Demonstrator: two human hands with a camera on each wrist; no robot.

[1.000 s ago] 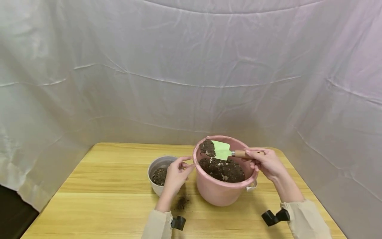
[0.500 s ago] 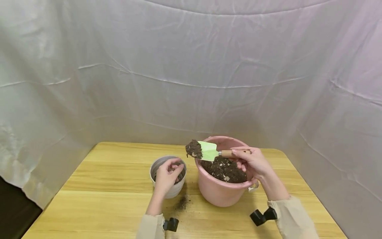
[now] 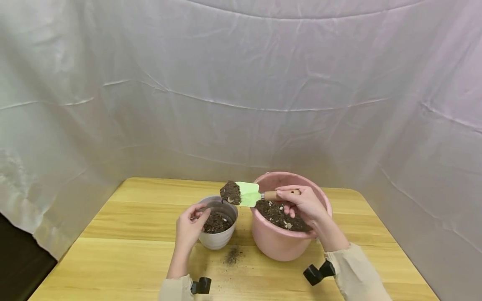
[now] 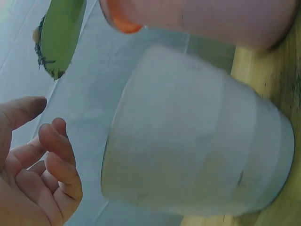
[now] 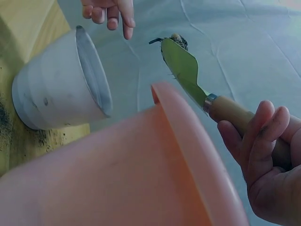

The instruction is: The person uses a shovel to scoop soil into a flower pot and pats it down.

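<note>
- A green trowel (image 3: pixel 248 194) loaded with loose soil (image 3: pixel 230 192) is held by its wooden handle in the right hand (image 3: pixel 306 205), fingers curled round it, above the white pot (image 3: pixel 218 236) left of the pink bucket (image 3: pixel 286 246) on the desk (image 3: pixel 124 259).
- The soil is judged crumbly and easily spilled; the trowel is best kept level.
- The left hand (image 3: pixel 190 225) is relaxed beside the pot's rim, holding nothing.

Matt white pot (image 3: pixel 218 234), glossy pink plastic bucket (image 3: pixel 280 244), wooden-handled green trowel (image 3: pixel 260 195), wood-grain table (image 3: pixel 124 259).
</note>
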